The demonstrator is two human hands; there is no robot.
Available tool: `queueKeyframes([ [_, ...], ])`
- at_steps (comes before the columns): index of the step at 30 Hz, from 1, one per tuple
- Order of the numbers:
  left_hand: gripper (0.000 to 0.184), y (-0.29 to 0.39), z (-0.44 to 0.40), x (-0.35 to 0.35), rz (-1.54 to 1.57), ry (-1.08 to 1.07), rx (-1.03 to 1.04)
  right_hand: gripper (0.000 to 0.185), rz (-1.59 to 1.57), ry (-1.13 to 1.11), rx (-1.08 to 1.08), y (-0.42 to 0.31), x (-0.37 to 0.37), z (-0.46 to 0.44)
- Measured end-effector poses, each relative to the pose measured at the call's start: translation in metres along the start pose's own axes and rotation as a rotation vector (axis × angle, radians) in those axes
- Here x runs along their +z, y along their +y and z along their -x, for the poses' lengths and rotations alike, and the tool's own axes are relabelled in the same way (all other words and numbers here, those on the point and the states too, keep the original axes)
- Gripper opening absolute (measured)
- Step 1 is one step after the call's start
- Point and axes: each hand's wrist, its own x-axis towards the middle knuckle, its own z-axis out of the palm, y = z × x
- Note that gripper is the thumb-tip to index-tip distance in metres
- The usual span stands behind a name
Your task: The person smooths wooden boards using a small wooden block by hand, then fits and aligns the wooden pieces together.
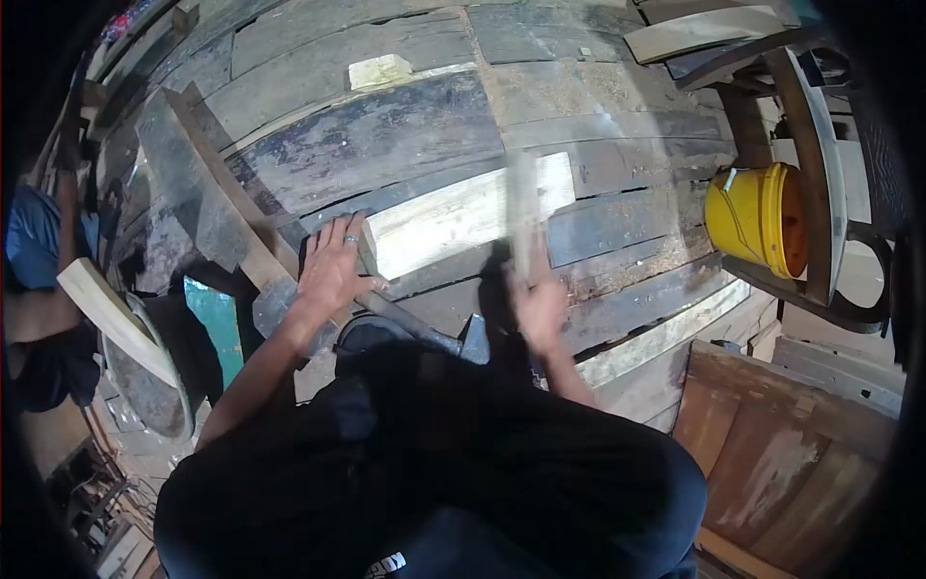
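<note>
A pale wooden block (444, 224) lies across the dark floor planks in front of my knees. My left hand (331, 262), with a ring on one finger, rests at the block's left end, its fingers spread. My right hand (540, 307) is closed around the near end of a long, thin tool (522, 207). This tool is blurred by motion and crosses the block near its right end; I cannot make out its exact kind. Between my hands and close to my legs lies a hammer-like tool (410, 321), its metal head (474, 340) to the right.
A yellow bucket (743, 217) stands at the right beside a wooden frame. A small pale offcut (379, 71) lies beyond the block. At the left are a long beam (207, 183) and another person's arm (43, 314). A wooden panel (772, 454) lies at lower right.
</note>
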Motion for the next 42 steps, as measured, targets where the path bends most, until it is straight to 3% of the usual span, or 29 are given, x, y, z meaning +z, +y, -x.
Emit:
queueKeyframes([
  [1, 0.118, 0.000, 0.001, 0.000, 0.006, 0.001, -0.010, 0.076, -0.055, 0.006, -0.210, -0.009, 0.018, 0.016],
  [2, 0.118, 0.000, 0.000, -0.002, 0.004, -0.020, -0.020, 0.075, 0.088, -0.226, -0.182, -0.016, 0.034, 0.036],
  [3, 0.118, 0.000, 0.001, -0.001, -0.001, -0.031, -0.031, 0.074, 0.099, -0.189, -0.424, -0.021, 0.043, 0.055],
  [5, 0.119, -0.001, 0.002, -0.002, -0.011, -0.028, -0.022, 0.074, 0.162, -0.298, -0.497, -0.018, 0.046, 0.060],
  [7, 0.120, -0.005, 0.002, 0.003, -0.026, -0.015, -0.022, 0.073, 0.173, -0.351, -0.364, -0.011, 0.020, 0.033],
  [8, 0.120, -0.006, 0.001, 0.006, -0.045, -0.009, -0.021, 0.072, 0.282, -0.198, -0.327, 0.001, 0.015, 0.022],
  [10, 0.119, -0.006, 0.000, 0.005, -0.036, -0.002, -0.028, 0.076, 0.204, 0.016, -0.176, 0.031, 0.005, -0.005],
  [11, 0.119, -0.005, 0.000, 0.005, -0.029, 0.007, -0.034, 0.076, 0.211, 0.017, -0.187, 0.026, 0.000, -0.009],
  [13, 0.118, -0.005, 0.000, 0.004, -0.033, -0.014, -0.040, 0.075, -0.045, 0.177, -0.024, 0.017, -0.004, -0.011],
  [15, 0.117, -0.003, -0.001, 0.005, -0.027, -0.016, -0.054, 0.075, -0.141, 0.159, -0.049, -0.006, 0.021, 0.010],
  [19, 0.116, -0.006, 0.000, 0.005, -0.025, -0.005, -0.033, 0.074, 0.250, -0.384, -0.404, -0.028, 0.040, 0.058],
  [20, 0.116, -0.007, 0.000, 0.005, -0.035, 0.001, -0.027, 0.071, 0.204, -0.283, -0.422, -0.014, 0.049, 0.057],
  [21, 0.116, -0.009, 0.000, 0.005, -0.040, -0.003, -0.027, 0.071, 0.156, -0.323, -0.398, -0.014, 0.030, 0.044],
  [23, 0.116, -0.009, 0.001, 0.006, -0.002, -0.001, -0.032, 0.071, 0.298, -0.213, -0.266, 0.001, 0.013, 0.021],
  [25, 0.116, -0.008, 0.000, 0.007, 0.002, 0.013, -0.038, 0.077, 0.171, 0.055, -0.100, 0.020, -0.002, -0.006],
  [26, 0.116, -0.008, 0.001, 0.007, -0.001, 0.019, -0.043, 0.077, 0.180, 0.057, -0.109, 0.022, -0.005, -0.014],
  [28, 0.115, -0.009, 0.002, 0.007, 0.000, 0.012, -0.045, 0.077, -0.114, 0.078, 0.225, 0.012, -0.013, -0.016],
  [29, 0.115, -0.008, -0.001, 0.006, -0.009, 0.004, -0.043, 0.077, -0.167, 0.197, 0.048, 0.005, 0.002, -0.009],
  [30, 0.114, -0.006, -0.001, 0.002, 0.006, -0.010, -0.048, 0.079, -0.077, 0.165, -0.106, 0.007, 0.020, 0.000],
  [32, 0.114, -0.007, -0.002, 0.004, 0.009, 0.005, -0.041, 0.076, 0.034, -0.089, -0.301, -0.019, 0.040, 0.033],
  [35, 0.113, -0.011, 0.001, 0.006, -0.017, -0.029, -0.028, 0.073, 0.138, -0.205, -0.509, -0.006, 0.049, 0.054],
  [37, 0.113, -0.010, 0.001, 0.004, -0.039, -0.010, -0.020, 0.074, 0.240, -0.303, -0.310, 0.000, 0.020, 0.031],
  [39, 0.114, -0.011, 0.002, 0.004, -0.023, 0.001, -0.017, 0.076, 0.133, 0.023, -0.260, 0.037, 0.008, 0.001],
  [40, 0.114, -0.011, 0.001, 0.005, -0.028, -0.008, -0.031, 0.076, 0.145, 0.028, -0.272, 0.032, 0.000, -0.012],
  [42, 0.116, -0.008, -0.002, 0.002, 0.008, -0.056, -0.064, 0.077, -0.062, 0.189, -0.048, 0.021, -0.022, -0.025],
])
